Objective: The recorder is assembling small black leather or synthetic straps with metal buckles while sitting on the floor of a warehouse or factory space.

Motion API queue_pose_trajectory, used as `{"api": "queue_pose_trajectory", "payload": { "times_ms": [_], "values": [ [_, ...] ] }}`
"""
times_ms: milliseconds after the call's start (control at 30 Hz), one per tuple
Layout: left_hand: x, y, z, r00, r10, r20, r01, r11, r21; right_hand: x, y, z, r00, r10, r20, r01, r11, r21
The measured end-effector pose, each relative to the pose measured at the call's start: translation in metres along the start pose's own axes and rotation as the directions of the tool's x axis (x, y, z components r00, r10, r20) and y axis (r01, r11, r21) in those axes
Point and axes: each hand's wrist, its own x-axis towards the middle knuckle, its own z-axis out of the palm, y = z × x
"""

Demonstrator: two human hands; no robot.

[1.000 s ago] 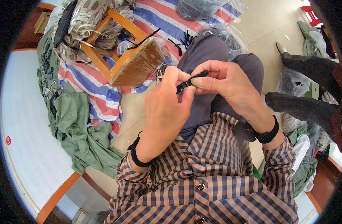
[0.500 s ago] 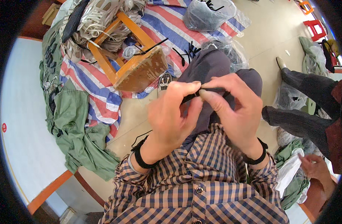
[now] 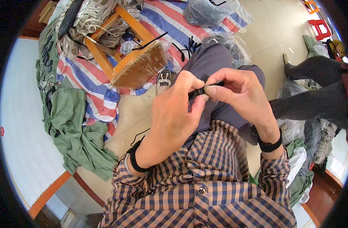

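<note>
My left hand (image 3: 174, 114) and my right hand (image 3: 240, 93) meet above my lap and pinch a small black plastic strap piece (image 3: 198, 91) between their fingertips. The left thumb and fingers grip its near end, the right fingers hold the far end. Most of the piece is hidden by the fingers. Both wrists wear black bands, and my sleeves are brown and blue check. My grey trouser leg (image 3: 212, 64) lies under the hands.
A tipped wooden stool (image 3: 132, 62) lies on a red, white and blue striped sheet (image 3: 98, 97). Green cloth (image 3: 75, 136) is piled at the left, clear plastic bags (image 3: 208, 11) at the top. Another person's dark legs (image 3: 314, 95) reach in from the right.
Both hands have stayed joined on the black piece, with the fingers shifting along it. The view has tilted a little, so the stool and the sheet sit lower in the picture.
</note>
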Motion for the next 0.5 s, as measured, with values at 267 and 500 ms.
{"api": "queue_pose_trajectory", "payload": {
  "times_ms": [267, 500],
  "values": [
    [0.002, -0.004, 0.001, 0.999, -0.032, 0.018, 0.034, 0.988, -0.149, 0.000, 0.009, 0.004, 0.987, 0.136, 0.089, -0.159, 0.919, 0.360],
    [0.004, -0.001, -0.002, 0.997, -0.060, 0.056, 0.071, 0.973, -0.220, 0.000, 0.010, 0.000, 0.993, 0.096, 0.064, -0.112, 0.935, 0.335]
  ]
}}
